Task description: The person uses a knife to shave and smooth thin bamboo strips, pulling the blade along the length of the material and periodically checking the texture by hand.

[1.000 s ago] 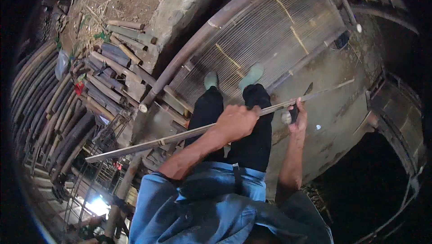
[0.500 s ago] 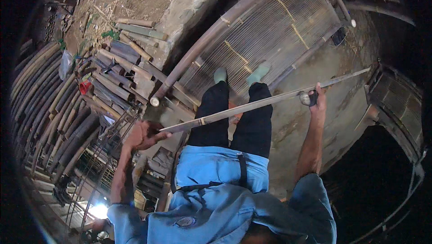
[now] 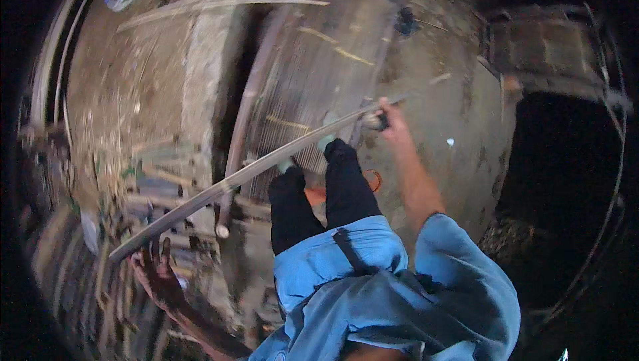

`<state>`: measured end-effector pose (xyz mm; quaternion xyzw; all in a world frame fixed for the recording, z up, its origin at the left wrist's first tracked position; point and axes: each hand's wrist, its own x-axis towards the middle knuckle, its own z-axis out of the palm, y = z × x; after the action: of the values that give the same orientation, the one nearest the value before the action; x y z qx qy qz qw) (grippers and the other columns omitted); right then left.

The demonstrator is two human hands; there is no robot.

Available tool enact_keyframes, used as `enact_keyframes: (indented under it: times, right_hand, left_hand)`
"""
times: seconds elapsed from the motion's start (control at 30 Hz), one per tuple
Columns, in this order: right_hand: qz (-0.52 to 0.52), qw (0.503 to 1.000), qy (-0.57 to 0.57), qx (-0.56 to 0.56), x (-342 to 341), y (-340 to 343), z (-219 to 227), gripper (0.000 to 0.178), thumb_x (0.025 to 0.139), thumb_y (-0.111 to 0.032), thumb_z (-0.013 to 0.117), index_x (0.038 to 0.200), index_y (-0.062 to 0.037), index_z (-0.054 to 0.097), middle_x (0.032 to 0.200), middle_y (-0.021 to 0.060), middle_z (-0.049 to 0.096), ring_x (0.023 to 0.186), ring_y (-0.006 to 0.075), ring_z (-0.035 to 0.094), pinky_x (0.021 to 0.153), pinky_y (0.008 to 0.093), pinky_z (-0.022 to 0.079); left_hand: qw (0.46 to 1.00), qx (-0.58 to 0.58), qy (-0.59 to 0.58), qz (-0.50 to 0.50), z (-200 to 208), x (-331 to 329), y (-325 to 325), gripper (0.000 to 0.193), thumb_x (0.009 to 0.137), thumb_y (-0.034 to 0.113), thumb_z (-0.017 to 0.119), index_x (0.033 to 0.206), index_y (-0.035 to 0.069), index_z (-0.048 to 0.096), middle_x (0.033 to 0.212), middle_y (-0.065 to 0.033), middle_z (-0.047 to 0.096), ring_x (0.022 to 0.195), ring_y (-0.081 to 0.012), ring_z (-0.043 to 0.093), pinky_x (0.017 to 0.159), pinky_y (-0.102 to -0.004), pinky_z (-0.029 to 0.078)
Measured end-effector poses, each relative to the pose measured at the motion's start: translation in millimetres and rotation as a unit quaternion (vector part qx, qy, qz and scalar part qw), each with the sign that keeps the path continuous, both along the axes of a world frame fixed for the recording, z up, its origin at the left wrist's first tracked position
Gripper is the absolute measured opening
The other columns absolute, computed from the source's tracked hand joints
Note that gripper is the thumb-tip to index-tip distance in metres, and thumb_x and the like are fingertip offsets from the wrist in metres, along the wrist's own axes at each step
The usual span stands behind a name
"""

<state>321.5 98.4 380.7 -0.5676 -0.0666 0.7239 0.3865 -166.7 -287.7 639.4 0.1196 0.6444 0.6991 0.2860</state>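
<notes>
Head view: long bamboo strip (image 3: pixel 266 168) slanting across woven mat (image 3: pixel 313 94). Right hand (image 3: pixel 386 116) closed round strip's upper end; left hand (image 3: pixel 154 269) open, fingers spread, just below strip's lower end.

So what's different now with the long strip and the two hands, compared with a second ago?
The left hand slid from the middle of the long bamboo strip out to its left end, where its fingers now look spread open under the tip. The view swung too, and the picture is blurred. The right hand stayed gripping the strip near its right end, and the person's legs stayed on the slatted platform.
</notes>
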Motion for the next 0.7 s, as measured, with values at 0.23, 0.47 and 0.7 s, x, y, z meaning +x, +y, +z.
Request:
enact_keyframes:
  times: [0.23,0.47,0.7]
  right_hand:
    - [-0.068,0.998,0.009,0.008,0.1,-15.8,-9.8,0.024,0.094,-0.021,0.071,0.107,-0.0055,0.059,0.085,0.0084,0.064,0.069,0.0225,0.066,0.062,0.0362,0.059]
    - [-0.024,0.992,0.055,-0.109,107.6,-58.1,35.8,0.048,0.095,-0.031,0.069,0.123,0.0036,0.05,0.096,0.0224,0.066,0.079,0.0348,0.071,0.066,0.0462,0.062]
    - [0.169,0.943,-0.276,0.074,223.0,-171.6,-5.3,0.026,0.093,-0.026,0.067,0.095,-0.0003,0.062,0.075,0.0085,0.065,0.065,0.0209,0.061,0.06,0.0401,0.051]
  left_hand:
    - [0.97,0.221,0.091,-0.042,24.0,-66.4,162.1,0.047,0.104,0.041,0.049,0.117,-0.003,0.056,0.122,-0.0247,0.059,0.106,-0.0377,0.063,0.097,-0.0503,0.051]
    - [0.874,0.405,-0.012,-0.269,200.7,62.5,362.6,0.043,0.102,0.045,0.051,0.089,0.004,0.049,0.067,-0.0048,0.037,0.057,-0.0159,0.036,0.043,-0.0277,0.029]
    - [0.796,0.447,0.054,-0.404,264.3,231.6,498.3,0.037,0.1,0.04,0.052,0.089,0.005,0.047,0.07,-0.0056,0.036,0.057,-0.016,0.034,0.046,-0.0276,0.028]
